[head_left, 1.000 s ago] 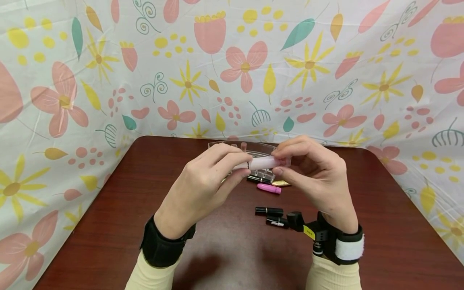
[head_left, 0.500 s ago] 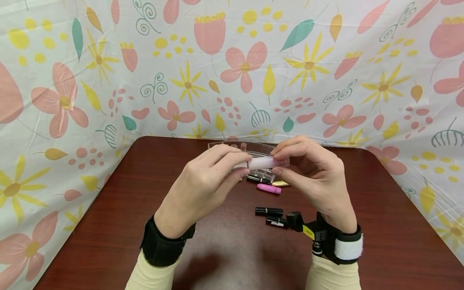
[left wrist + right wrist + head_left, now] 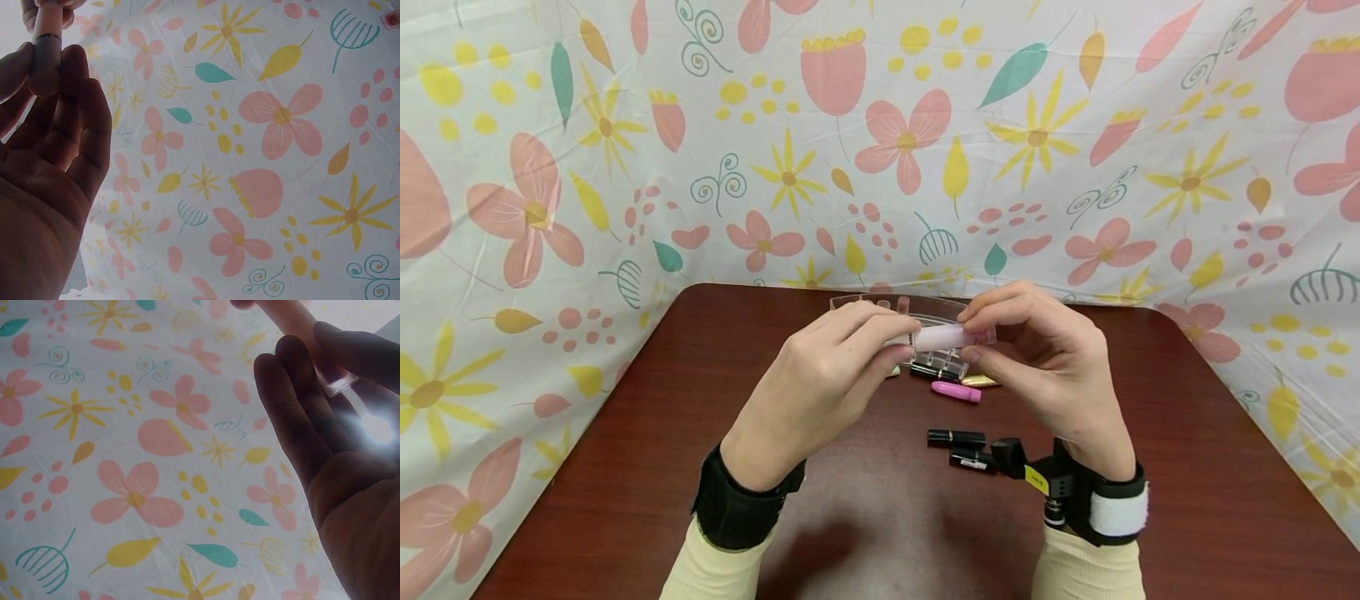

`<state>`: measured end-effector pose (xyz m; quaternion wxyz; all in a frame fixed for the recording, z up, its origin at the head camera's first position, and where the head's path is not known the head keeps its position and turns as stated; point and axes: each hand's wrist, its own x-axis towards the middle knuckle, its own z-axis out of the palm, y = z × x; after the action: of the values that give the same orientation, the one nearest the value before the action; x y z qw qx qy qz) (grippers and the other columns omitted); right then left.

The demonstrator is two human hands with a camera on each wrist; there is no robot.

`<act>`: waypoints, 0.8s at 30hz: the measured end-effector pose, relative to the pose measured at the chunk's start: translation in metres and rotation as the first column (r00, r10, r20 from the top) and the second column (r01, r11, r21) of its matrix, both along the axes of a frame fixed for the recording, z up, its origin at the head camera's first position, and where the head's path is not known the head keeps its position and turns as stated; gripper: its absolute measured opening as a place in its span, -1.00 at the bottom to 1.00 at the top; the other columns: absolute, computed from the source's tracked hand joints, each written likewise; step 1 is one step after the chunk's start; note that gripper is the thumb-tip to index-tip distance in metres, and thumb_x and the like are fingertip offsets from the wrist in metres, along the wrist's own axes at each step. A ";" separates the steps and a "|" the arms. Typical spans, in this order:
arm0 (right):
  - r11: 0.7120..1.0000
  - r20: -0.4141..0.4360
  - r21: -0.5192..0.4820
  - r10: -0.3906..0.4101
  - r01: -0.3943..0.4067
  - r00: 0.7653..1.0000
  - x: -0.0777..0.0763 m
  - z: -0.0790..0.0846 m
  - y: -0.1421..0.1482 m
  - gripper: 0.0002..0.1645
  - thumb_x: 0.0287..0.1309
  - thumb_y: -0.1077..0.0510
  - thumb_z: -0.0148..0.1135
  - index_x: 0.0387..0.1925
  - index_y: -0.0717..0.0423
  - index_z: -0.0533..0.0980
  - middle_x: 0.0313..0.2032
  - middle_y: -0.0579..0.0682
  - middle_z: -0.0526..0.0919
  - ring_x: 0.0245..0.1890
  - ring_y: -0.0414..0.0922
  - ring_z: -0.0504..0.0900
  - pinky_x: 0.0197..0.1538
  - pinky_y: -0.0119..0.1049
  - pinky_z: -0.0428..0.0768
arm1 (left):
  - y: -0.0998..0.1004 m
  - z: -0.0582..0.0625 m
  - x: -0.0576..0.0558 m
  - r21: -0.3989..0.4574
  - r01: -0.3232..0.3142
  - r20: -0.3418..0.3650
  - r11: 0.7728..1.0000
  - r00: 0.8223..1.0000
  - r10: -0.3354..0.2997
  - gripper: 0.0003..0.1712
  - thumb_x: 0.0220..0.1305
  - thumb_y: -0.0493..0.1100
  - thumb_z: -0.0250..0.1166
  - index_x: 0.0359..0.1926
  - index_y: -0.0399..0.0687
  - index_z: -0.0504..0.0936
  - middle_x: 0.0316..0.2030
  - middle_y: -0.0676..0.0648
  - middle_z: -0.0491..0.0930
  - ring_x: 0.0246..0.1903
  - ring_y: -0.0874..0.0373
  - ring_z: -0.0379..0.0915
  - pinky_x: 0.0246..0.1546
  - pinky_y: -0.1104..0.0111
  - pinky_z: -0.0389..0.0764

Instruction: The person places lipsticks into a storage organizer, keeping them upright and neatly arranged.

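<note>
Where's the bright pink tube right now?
In the head view, the bright pink tube lies on the table, right of centre, beside the gold tube and pictured below the pale tube that the left hand and right hand hold.

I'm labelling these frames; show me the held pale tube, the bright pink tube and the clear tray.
Pale tube (image 3: pixel 940 337): head view, middle of its barrel.
Bright pink tube (image 3: pixel 956 391): head view, middle of its side.
Clear tray (image 3: pixel 936 308): head view, its far wall.

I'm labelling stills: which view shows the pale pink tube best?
The head view: the pale pink tube appears lengthwise, well lit, its middle uncovered. Left wrist view shows its rounded end in shadow; right wrist view shows its clear end, the other end out of frame.
</note>
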<state>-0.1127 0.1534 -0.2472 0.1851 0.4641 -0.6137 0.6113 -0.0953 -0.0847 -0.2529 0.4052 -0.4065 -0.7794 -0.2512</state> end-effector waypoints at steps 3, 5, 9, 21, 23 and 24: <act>1.000 -0.005 0.003 -0.005 0.005 1.000 -0.001 0.000 0.000 -0.60 -0.15 0.78 0.28 -0.21 0.52 0.57 -0.14 0.17 0.64 -0.32 -0.10 0.65 -0.29 -0.35 0.71 | 0.000 -0.001 0.000 -0.011 -0.015 0.005 1.000 1.000 0.015 -0.78 0.45 -0.14 0.27 0.01 -0.12 0.67 -0.19 -0.02 0.63 -0.21 0.21 0.55 -0.15 0.45 0.58; 1.000 -0.009 0.008 -0.013 0.013 1.000 -0.001 -0.001 0.000 -0.59 -0.17 0.79 0.28 -0.21 0.51 0.58 -0.14 0.17 0.65 -0.32 -0.10 0.64 -0.29 -0.36 0.71 | 0.000 -0.001 0.000 -0.018 -0.026 0.007 1.000 1.000 0.026 -0.78 0.45 -0.13 0.27 0.01 -0.11 0.66 -0.21 -0.01 0.62 -0.26 0.21 0.51 -0.20 0.45 0.55; 1.000 -0.009 0.012 -0.015 0.015 1.000 -0.001 -0.001 0.000 -0.60 -0.16 0.77 0.29 -0.22 0.51 0.58 -0.13 0.16 0.64 -0.32 -0.10 0.64 -0.29 -0.36 0.71 | 0.000 -0.001 0.001 -0.028 -0.041 0.005 0.999 0.999 0.041 -0.79 0.44 -0.14 0.28 0.01 -0.09 0.66 -0.25 0.01 0.61 -0.33 0.22 0.48 -0.27 0.45 0.53; 0.999 -0.001 0.004 -0.034 0.034 0.999 -0.001 -0.001 -0.001 -0.61 -0.14 0.77 0.29 -0.22 0.50 0.59 -0.16 0.16 0.66 -0.32 -0.10 0.66 -0.30 -0.34 0.71 | -0.001 -0.003 -0.001 -0.044 -0.048 0.005 0.998 0.999 0.048 -0.67 0.34 -0.09 0.40 0.07 -0.08 0.65 -0.17 0.00 0.66 -0.21 0.20 0.59 -0.14 0.42 0.62; 1.000 0.009 -0.002 -0.030 0.030 1.000 -0.001 -0.001 -0.001 -0.60 -0.15 0.78 0.28 -0.22 0.50 0.59 -0.16 0.17 0.66 -0.34 -0.10 0.66 -0.31 -0.33 0.71 | -0.001 -0.003 -0.001 -0.046 -0.052 0.001 0.998 0.999 0.052 -0.65 0.32 -0.09 0.42 0.08 -0.09 0.65 -0.14 0.00 0.67 -0.17 0.19 0.61 -0.10 0.40 0.63; 1.000 0.010 -0.001 -0.031 0.031 0.999 -0.001 -0.001 -0.002 -0.60 -0.15 0.78 0.28 -0.22 0.50 0.59 -0.16 0.17 0.66 -0.34 -0.10 0.66 -0.31 -0.32 0.71 | -0.001 -0.003 -0.001 -0.044 -0.053 -0.003 0.998 0.999 0.053 -0.65 0.32 -0.11 0.42 0.08 -0.09 0.65 -0.14 0.00 0.67 -0.17 0.19 0.61 -0.10 0.40 0.63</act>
<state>-0.1136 0.1518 -0.2483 0.1917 0.4513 -0.6212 0.6113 -0.0963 -0.0861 -0.2562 0.4031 -0.3948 -0.7950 -0.2228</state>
